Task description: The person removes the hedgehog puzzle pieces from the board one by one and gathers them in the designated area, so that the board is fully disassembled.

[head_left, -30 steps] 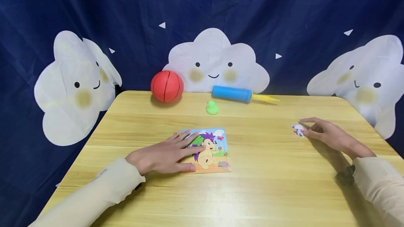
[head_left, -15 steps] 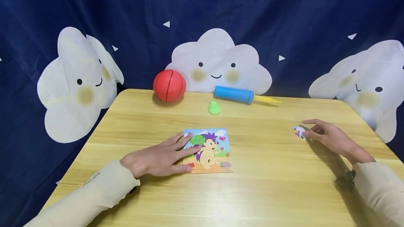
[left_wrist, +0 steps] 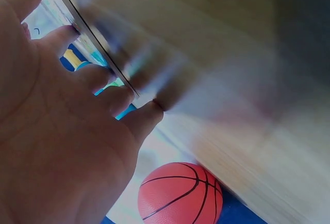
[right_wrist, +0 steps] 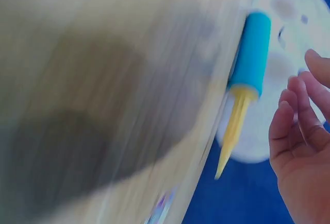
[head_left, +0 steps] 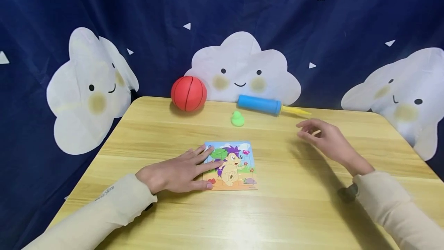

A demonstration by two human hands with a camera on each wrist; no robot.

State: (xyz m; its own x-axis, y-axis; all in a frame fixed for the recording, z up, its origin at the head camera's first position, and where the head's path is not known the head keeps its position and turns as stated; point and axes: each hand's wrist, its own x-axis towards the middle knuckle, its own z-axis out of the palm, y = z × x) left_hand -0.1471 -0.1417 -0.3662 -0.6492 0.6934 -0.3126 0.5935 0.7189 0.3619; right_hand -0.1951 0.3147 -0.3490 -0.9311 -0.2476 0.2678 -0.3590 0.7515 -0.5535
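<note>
A jigsaw puzzle with a hedgehog picture lies flat on the wooden table. My left hand rests on its left part with fingers spread and straight. In the left wrist view, the palm of the left hand fills the left side. My right hand is over the table to the right of the puzzle, fingers loosely bent. In the right wrist view, the thumb of the right hand stands apart from the fingers and nothing shows between them. A small, blurred printed puzzle piece shows at the bottom edge there; the head view hides it.
Along the back of the table lie a red ball and a blue pump with a yellow nozzle. A green rubber duck sits behind the puzzle. A dark blue curtain with clouds hangs behind.
My right hand has moved left, away from where it was at the small puzzle piece, and now covers that spot in the head view. The left hand stays on the puzzle.
</note>
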